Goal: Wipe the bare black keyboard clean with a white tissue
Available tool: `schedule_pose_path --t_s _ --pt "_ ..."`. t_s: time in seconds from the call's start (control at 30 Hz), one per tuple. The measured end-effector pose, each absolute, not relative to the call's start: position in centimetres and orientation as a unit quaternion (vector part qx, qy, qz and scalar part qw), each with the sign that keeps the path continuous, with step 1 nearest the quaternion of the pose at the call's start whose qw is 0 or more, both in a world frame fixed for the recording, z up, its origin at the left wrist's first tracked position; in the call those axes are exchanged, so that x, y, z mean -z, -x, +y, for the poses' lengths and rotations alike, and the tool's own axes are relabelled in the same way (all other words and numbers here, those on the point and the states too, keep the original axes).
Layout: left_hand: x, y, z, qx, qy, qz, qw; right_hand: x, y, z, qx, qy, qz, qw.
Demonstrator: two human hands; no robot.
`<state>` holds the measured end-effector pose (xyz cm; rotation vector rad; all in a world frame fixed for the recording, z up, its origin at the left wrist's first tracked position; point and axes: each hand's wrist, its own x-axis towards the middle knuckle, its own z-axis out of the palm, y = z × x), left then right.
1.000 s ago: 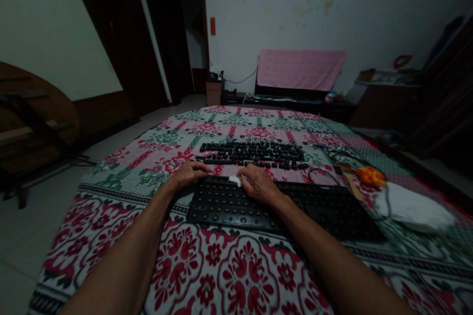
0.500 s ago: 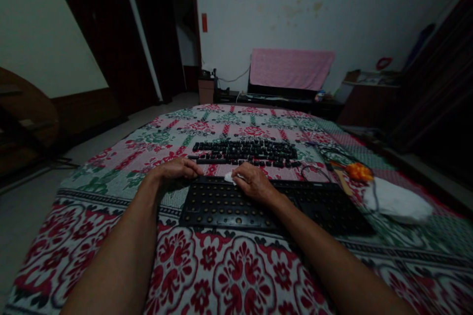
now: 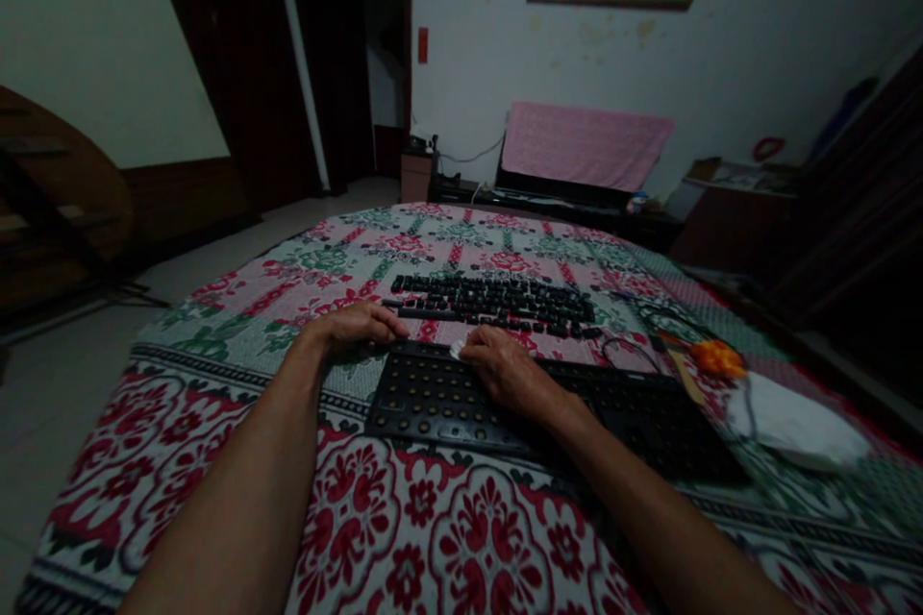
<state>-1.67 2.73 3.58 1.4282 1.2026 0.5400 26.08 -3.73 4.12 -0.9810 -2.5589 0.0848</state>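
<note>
Your right hand [image 3: 501, 365] pinches a small white wad [image 3: 457, 349] between thumb and fingers at the upper edge of the keyboard base [image 3: 447, 399]. The base lies flat on the patterned cloth [image 3: 483, 548], directly beneath your right hand and forearm, and extends to both sides of them. It is a long, black, rectangular unit, stripped of its keycaps; rows of small, round, tan-coloured domes are exposed. Your left hand [image 3: 364, 322] is at the upper left corner of the base, fingers curled; you cannot tell whether they grip the edge. Beyond both hands, the black keycaps [image 3: 497, 293] are set out in rough rows. Well to the right of your right hand lie an orange item [image 3: 721, 358] and a white bundle [image 3: 797, 423].
</note>
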Motion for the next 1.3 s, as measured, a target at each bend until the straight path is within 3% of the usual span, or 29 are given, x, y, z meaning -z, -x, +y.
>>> schedule_pose_path --t_s 0.4,1.0,1.3 --pt "-3.3 1.6 3.1 -0.254 -0.613 0.476 0.577 -4.5 -20.5 -1.8 -0.019 0.345 -0.924 0.165" --pt "-3.1 1.6 3.4 -0.239 -0.612 0.487 0.575 -5.7 -21.7 -1.4 -0.031 0.445 -0.889 0.108" --pt "-3.6 1.3 3.3 -0.226 -0.612 0.479 0.588 -4.9 -21.0 -1.4 -0.046 0.36 -0.918 0.16"
